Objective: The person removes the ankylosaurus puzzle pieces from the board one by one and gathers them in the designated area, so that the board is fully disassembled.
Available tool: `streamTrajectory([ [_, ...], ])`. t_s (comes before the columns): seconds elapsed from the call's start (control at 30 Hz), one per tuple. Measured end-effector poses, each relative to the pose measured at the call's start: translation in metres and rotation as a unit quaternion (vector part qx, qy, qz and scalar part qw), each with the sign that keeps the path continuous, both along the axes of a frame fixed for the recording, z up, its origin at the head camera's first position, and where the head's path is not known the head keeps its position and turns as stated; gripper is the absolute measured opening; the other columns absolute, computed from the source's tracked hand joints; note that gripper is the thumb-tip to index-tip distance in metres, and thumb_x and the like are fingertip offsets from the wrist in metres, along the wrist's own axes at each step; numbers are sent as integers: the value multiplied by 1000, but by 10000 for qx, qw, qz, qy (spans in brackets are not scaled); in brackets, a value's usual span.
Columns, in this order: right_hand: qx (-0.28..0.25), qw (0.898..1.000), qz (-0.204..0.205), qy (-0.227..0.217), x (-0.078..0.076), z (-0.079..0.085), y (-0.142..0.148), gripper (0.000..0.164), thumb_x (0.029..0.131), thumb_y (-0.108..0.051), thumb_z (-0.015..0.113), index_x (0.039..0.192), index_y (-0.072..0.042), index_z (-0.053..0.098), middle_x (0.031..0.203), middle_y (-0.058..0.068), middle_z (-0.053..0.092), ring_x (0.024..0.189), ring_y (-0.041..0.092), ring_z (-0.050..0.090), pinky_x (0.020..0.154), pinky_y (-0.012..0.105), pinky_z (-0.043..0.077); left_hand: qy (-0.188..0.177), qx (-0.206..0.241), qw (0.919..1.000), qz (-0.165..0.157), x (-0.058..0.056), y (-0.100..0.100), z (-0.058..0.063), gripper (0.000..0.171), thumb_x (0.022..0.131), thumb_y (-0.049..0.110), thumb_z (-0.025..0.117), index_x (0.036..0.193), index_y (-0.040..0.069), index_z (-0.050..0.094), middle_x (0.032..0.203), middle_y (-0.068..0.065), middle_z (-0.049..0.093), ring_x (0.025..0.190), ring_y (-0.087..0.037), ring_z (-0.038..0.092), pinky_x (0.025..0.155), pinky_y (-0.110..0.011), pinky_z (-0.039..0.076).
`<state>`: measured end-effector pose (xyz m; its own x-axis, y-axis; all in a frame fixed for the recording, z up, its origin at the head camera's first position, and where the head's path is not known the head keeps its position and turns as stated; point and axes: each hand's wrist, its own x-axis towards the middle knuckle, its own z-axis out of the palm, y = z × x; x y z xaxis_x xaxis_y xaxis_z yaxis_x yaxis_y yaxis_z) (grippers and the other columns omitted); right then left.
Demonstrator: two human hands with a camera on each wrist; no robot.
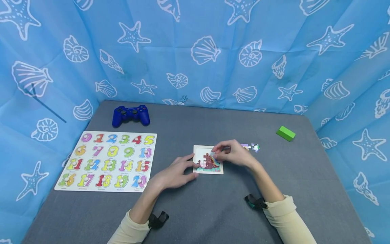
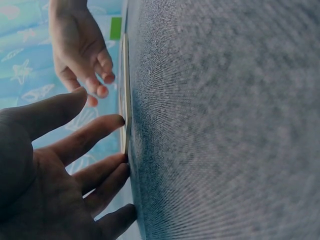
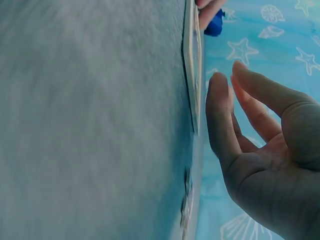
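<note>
A small square jigsaw puzzle (image 1: 208, 171) in a pale frame lies on the grey table, with a reddish-brown figure partly assembled inside it. My left hand (image 1: 178, 172) rests at its left side, fingers extended and fingertips touching the frame's edge (image 2: 125, 100). Over the upper right part of the puzzle hovers my right hand (image 1: 233, 154), hiding some of it. In the right wrist view, the right thumb and fingers are bent a little, tips apart, and no piece shows between them. Loose puzzle pieces (image 1: 254, 147) lie just beyond the right hand.
A white number board (image 1: 103, 161) with knobbed numerals lies to the left. Behind it sits a blue game controller (image 1: 131, 116). A green block (image 1: 285, 133) stands at the right rear. Blue curtains (image 1: 182, 51) with shell and starfish prints enclose the table's back and sides.
</note>
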<state>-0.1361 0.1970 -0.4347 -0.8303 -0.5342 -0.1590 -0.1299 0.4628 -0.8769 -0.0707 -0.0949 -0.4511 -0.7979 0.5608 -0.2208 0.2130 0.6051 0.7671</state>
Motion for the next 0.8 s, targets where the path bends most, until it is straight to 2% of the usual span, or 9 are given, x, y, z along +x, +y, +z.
streamTrajectory([
  [0.13, 399, 9989, 121, 215, -2, -1, -10, 20, 97, -11, 82, 114, -2, 80, 97, 13, 78, 79, 11, 67, 72, 23, 55, 92, 23, 9999, -39, -1, -1, -3, 51, 108, 46, 64, 148, 14, 68, 180, -11, 32, 162, -39, 34, 126, -65, 36],
  [0.3, 706, 9971, 135, 259, -4, 0, -19, 20, 96, -10, 82, 114, -1, 81, 97, 13, 80, 79, 10, 67, 70, 22, 53, -42, 11, 10000, -22, 2, 1, 10, 49, 108, 38, 66, 148, 9, 67, 179, -14, 32, 161, -40, 34, 128, -64, 35],
  [0.57, 1233, 9916, 46, 389, -7, 1, -33, 19, 91, -13, 87, 105, -2, 81, 86, 3, 74, 74, 7, 59, 67, 20, 49, 59, -74, 9999, -40, 2, 0, 8, 50, 110, 41, 63, 150, 11, 66, 179, -13, 32, 161, -38, 35, 127, -63, 37],
  [0.6, 1315, 9905, 35, 405, -6, 1, -35, 19, 91, -14, 88, 104, -3, 81, 86, 2, 73, 75, 8, 58, 68, 21, 48, -55, -55, 10000, 13, 3, 1, 14, 49, 109, 38, 65, 149, 10, 66, 180, -13, 31, 162, -39, 34, 128, -64, 35],
  [0.67, 1476, 9878, 62, 499, -5, 2, -37, 19, 91, -15, 88, 102, -4, 79, 87, 2, 71, 76, 8, 58, 69, 22, 48, -138, -50, 9999, 37, 4, 2, 16, 49, 109, 34, 66, 149, 7, 65, 180, -13, 31, 163, -38, 33, 129, -64, 33],
  [0.8, 1728, 9829, 118, 618, -2, 5, -40, 19, 93, -15, 87, 103, -5, 75, 90, 4, 71, 80, 11, 60, 73, 25, 49, -36, -47, 10000, -8, 2, 2, 9, 50, 109, 38, 65, 150, 9, 66, 180, -13, 31, 162, -40, 34, 127, -65, 36],
])
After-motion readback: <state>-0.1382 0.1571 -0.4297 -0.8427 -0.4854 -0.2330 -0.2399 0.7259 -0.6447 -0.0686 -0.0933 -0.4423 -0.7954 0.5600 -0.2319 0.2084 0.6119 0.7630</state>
